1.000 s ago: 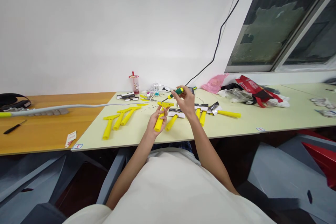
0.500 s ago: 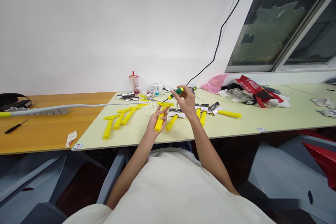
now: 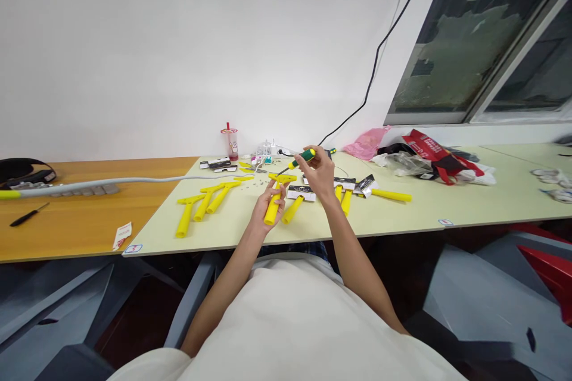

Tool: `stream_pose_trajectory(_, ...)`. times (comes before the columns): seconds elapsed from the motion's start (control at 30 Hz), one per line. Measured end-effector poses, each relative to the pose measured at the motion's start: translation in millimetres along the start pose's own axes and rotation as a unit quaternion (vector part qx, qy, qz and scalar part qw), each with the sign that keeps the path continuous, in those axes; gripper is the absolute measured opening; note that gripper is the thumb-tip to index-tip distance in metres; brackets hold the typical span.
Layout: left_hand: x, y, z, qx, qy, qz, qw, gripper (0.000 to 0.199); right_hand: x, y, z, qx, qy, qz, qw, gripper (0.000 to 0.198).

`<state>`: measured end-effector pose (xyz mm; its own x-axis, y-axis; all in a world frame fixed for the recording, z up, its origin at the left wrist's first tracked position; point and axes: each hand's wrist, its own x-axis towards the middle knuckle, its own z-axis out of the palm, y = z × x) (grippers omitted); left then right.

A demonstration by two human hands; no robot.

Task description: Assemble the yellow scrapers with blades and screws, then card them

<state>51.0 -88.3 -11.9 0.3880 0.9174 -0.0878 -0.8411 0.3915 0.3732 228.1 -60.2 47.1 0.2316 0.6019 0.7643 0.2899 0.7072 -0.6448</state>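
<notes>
My left hand (image 3: 263, 209) is closed around the grip of a yellow T-shaped scraper (image 3: 271, 212), its wide head pointing away from me. My right hand (image 3: 320, 172) grips a screwdriver (image 3: 305, 156) by its green and yellow handle. The thin shaft slants down to the scraper's head; whether the tip touches a screw is too small to tell. Left of my hands lie several bare yellow scrapers (image 3: 204, 205). On the right, a scraper (image 3: 292, 211) with a black and white head lies beside my left hand, with more scrapers (image 3: 346, 201) of that kind past my right wrist.
Small metal bits (image 3: 250, 183) are scattered behind the scrapers. A cup with a red straw (image 3: 231, 146), black packets (image 3: 218, 164) and a white power strip (image 3: 269, 149) stand by the wall. Bags (image 3: 424, 155) are heaped at right. A small black screwdriver (image 3: 27, 215) lies far left.
Both hands stay almost where they were, still holding the scraper and the screwdriver. The fingers of my right hand have shifted slightly on the handle; the whole view has drifted a little.
</notes>
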Motion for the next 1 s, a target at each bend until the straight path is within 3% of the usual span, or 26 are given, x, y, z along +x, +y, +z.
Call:
stream_pose_trajectory(0.37, -5.6, -4.2, 5.7, 0.052, -0.006, 0.010, 0.999, 0.082, 0.5, -2.3, 0.3, 0.006, 0.002, 0.010, 1.000, 0.050)
stream_pose_trajectory(1.0, -2.6, -2.2, 1.1, 0.006, -0.013, 0.003, 1.000, 0.074, 0.4, 1.1, 0.2, 0.012, 0.014, 0.007, 1.000, 0.049)
